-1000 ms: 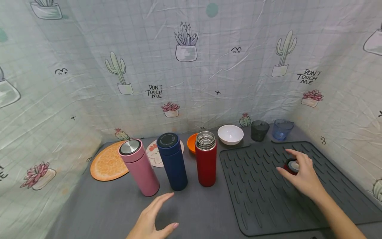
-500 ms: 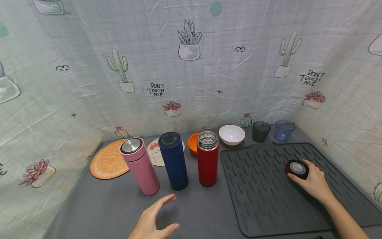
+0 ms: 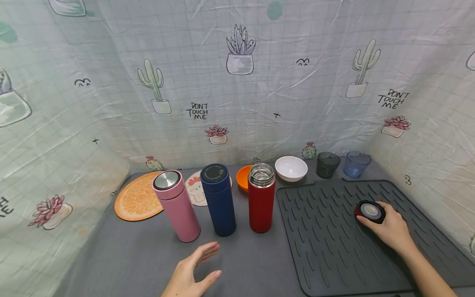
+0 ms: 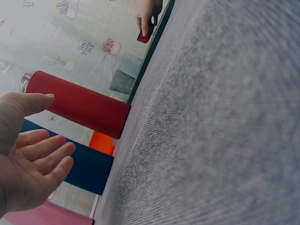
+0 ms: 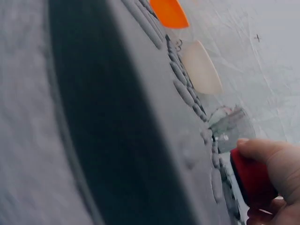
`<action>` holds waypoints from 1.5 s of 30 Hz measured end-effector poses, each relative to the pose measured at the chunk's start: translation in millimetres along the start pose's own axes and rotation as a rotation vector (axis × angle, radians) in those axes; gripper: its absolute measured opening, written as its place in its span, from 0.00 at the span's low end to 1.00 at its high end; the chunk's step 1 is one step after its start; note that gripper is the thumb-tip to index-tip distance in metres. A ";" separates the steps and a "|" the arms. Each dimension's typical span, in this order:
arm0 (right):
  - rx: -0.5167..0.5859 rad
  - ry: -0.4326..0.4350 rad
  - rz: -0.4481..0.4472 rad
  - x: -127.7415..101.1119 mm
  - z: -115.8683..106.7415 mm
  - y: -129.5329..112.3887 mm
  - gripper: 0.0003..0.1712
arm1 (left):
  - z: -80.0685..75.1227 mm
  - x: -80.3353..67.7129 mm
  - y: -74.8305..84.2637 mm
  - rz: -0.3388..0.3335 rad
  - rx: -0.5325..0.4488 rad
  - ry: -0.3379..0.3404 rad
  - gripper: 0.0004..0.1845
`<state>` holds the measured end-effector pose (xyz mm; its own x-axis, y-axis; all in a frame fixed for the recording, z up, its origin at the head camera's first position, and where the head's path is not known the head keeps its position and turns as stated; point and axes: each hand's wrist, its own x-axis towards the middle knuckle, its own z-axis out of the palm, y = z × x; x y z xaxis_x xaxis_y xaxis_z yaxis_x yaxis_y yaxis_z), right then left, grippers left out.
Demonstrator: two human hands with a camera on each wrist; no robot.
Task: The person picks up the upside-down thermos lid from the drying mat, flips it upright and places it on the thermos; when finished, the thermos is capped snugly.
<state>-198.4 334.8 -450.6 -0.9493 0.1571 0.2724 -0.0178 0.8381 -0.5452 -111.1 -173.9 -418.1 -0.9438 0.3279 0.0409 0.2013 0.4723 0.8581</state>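
Right of the red bottle (image 3: 261, 208), right hand (image 3: 395, 229) grips cap (image 3: 370, 211) by its side, likely for steadiness; left hand (image 3: 182, 274), front-left, gapes wide, empty.

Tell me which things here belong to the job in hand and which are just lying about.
Likely in the job:
red lid, gripped by the right hand
red bottle, standing open
ribbed mat, beneath the lid

Apparently just lying about:
pink bottle and blue bottle, both capped
orange-slice placemat
round picture mat
orange bowl
white bowl
dark cup
blue cup
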 end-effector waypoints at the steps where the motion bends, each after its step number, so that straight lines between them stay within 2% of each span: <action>1: 0.011 0.002 0.004 -0.7 0.0 -3.0 0.49 | 0.2 0.1 0.1 -0.003 -0.002 -0.001 0.32; 6: 0.073 0.014 0.000 -3.6 1.2 -22.8 0.48 | 0.9 0.2 1.3 -0.023 -0.044 -0.006 0.30; 12: 0.135 -0.002 -0.060 -9.7 -2.3 -57.5 0.46 | 1.2 -0.9 5.7 -0.038 -0.099 0.015 0.29; 18: 0.167 0.051 -0.187 -18.7 -2.8 -96.6 0.43 | 1.1 -1.2 13.0 -0.069 -0.117 0.049 0.33; 23: 0.224 0.068 -0.313 -29.9 4.6 -128.9 0.43 | 1.4 0.0 20.6 -0.079 -0.171 0.016 0.34; 27: 0.275 0.019 -0.413 -40.6 15.6 -153.2 0.43 | 2.8 1.8 26.9 -0.071 -0.205 -0.020 0.34; 33: 0.356 -0.093 -0.550 -56.9 32.1 -185.1 0.46 | 4.0 6.4 33.7 -0.047 -0.173 -0.039 0.27; 39: 0.428 -0.176 -0.720 -72.1 45.0 -212.5 0.46 | 9.5 11.1 41.8 -0.033 -0.199 -0.065 0.23; 42: 0.475 -0.247 -0.793 -79.7 50.4 -224.1 0.45 | 13.4 12.8 45.5 -0.035 -0.182 -0.083 0.23; 45: 0.531 -0.358 -0.832 -86.9 54.7 -232.9 0.43 | 17.0 14.3 47.8 -0.032 -0.136 -0.102 0.23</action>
<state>-129.0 97.4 -390.7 -0.6105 -0.5993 0.5178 -0.7603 0.2602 -0.5951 -110.6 -132.7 -385.1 -0.9164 0.3989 -0.0335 0.1280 0.3713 0.9196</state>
